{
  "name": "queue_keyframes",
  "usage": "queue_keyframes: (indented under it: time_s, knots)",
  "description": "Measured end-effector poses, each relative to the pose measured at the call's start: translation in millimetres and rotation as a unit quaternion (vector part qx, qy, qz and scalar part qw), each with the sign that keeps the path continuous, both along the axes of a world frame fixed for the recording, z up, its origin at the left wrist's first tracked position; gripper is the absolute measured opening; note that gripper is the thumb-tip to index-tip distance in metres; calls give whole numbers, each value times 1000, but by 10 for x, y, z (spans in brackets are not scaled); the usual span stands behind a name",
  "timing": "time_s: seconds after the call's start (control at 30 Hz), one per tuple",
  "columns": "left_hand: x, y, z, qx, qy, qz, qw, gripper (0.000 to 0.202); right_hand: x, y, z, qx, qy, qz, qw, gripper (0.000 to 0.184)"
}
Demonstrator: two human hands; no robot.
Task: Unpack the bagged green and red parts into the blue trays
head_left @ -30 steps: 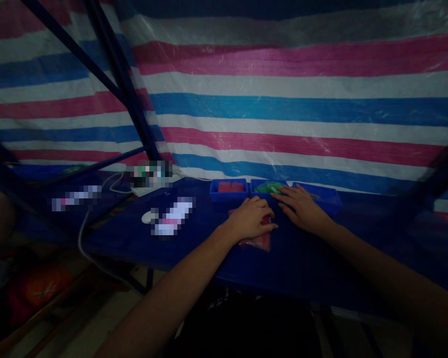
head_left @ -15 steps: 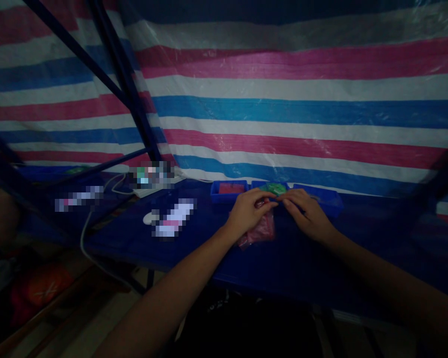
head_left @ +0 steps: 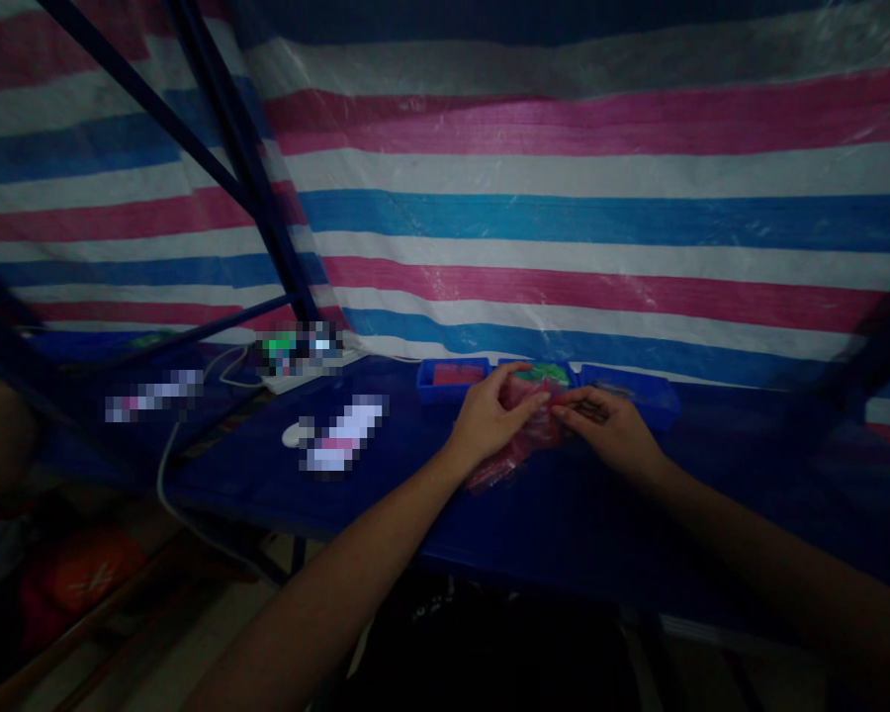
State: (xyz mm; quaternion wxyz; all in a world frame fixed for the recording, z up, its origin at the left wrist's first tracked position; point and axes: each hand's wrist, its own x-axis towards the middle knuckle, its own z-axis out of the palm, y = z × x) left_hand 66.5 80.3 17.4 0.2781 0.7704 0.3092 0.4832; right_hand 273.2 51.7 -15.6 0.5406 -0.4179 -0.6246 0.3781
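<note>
A pinkish-red clear plastic bag (head_left: 498,465) is between my hands, above the blue tabletop (head_left: 415,485). My left hand (head_left: 489,410) grips the bag's left side, thumb laid across it. At the bag's right edge, my right hand (head_left: 604,420) is closed in a pinch on the plastic. Just behind the hands stand three blue bins: the left bin (head_left: 424,388) has a flat red item (head_left: 456,374) in it, the middle one holds green packaging (head_left: 545,373), and the right bin (head_left: 657,400) has contents too dark to make out.
To the left lie a white rounded object (head_left: 295,435) and a blurred-out pale item (head_left: 347,432). A white power strip (head_left: 289,381) with cables is at the back, beside dark metal posts (head_left: 259,188). A striped tarp (head_left: 564,218) hangs behind. Part of another person shows at far left.
My hands were close together at the bag's top edge; now my right hand has come lower on its right side. The bag has spread up and right between them.
</note>
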Motion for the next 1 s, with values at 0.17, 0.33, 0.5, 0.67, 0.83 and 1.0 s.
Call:
queue_keyframes:
  time_s: [0.17, 0.33, 0.5, 0.67, 0.83, 1.0]
  knots:
    - [34, 153, -136, -82, -76, -85, 990, 55, 35, 33, 10, 28, 57, -59, 996, 29]
    - [24, 235, -202, -72, -52, -68, 994, 37, 86, 78, -21, 29, 53, -76, 995, 31]
    - [10, 145, -146, 8, 61, -23, 998, 35, 137, 113, -45, 16, -14, -36, 999, 33]
    - [46, 118, -109, -9, 57, -27, 998, 33, 149, 112, -19, 17, -30, -38, 999, 33]
    - [63, 149, -130, -20, 35, -38, 998, 37, 195, 108, -14, 37, -43, -71, 996, 32]
    - [44, 145, -159, 3, 78, -12, 997, 39, 219, 100, 1, 39, -126, -66, 989, 29]
